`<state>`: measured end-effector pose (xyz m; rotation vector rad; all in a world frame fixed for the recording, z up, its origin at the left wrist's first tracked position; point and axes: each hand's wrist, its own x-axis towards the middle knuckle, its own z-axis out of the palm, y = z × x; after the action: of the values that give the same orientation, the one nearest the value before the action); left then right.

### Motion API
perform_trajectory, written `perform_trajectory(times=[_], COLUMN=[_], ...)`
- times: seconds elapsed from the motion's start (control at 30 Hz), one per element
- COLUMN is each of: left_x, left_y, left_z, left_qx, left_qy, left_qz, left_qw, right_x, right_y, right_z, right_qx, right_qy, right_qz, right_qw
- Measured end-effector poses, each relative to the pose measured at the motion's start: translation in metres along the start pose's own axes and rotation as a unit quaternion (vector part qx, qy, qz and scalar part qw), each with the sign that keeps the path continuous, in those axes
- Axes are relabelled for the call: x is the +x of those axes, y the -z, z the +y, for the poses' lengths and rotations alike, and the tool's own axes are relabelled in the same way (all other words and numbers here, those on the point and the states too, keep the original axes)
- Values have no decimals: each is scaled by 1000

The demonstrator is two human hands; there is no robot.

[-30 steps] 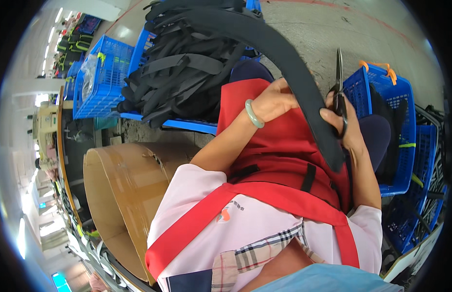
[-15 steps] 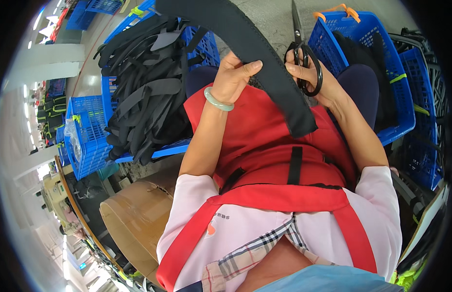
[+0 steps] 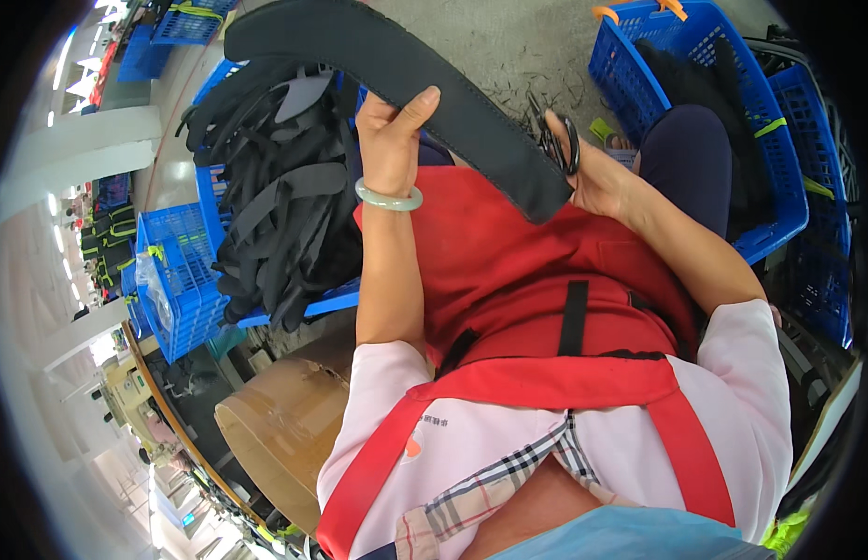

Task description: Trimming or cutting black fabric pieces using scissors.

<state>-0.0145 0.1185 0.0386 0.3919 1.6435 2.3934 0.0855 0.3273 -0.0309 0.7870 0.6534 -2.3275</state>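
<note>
Curved black fabric-like strap [image 3: 476,121], near end over red cloth apron [image 3: 494,247], pinched mid-length in left hand [image 3: 385,142].
Probably light, bendy, not fragile; grip by edges. Right hand [image 3: 600,179] holds black-handled scissors [image 3: 573,149] beside near right end.

Bright, diffuse indoor light falls evenly on the red cloth apron [image 3: 546,271], leaving soft shadows in its folds. At the far left, long white strip lights [image 3: 63,61] glare and the surroundings wash out into pale haze. The heap of matte black straps [image 3: 284,201] reads dark, while stitching on the long curved black fabric strip [image 3: 443,98] is clear. The light blue cloth [image 3: 621,539] at the near edge looks soft. Fisheye distortion bends the left side, and black vignetting fills the corners.
</note>
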Motion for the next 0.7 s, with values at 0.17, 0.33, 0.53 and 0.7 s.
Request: perform_trajectory(times=[0.17, 0.33, 0.53, 0.7], left_x=[1, 1, -17, -15], left_y=[14, -4, -17, -2], left_z=[-5, -13, -37, -27], left_qx=[-7, -83, -7, -36], left_qy=[-3, -45, 62, 56], left_qz=[-4, 21, -21, -26], left_qw=[1000, 995, 998, 997], right_x=[-19, -8, -7, -39], right_y=[-13, -26, -35, -16], right_z=[-4, -11, -17, -26], right_qx=[-150, -285, -461, -530], right_qy=[56, 249, 356, 316], right_qz=[-27, -36, 18, 15], right_qw=[987, 925, 813, 787])
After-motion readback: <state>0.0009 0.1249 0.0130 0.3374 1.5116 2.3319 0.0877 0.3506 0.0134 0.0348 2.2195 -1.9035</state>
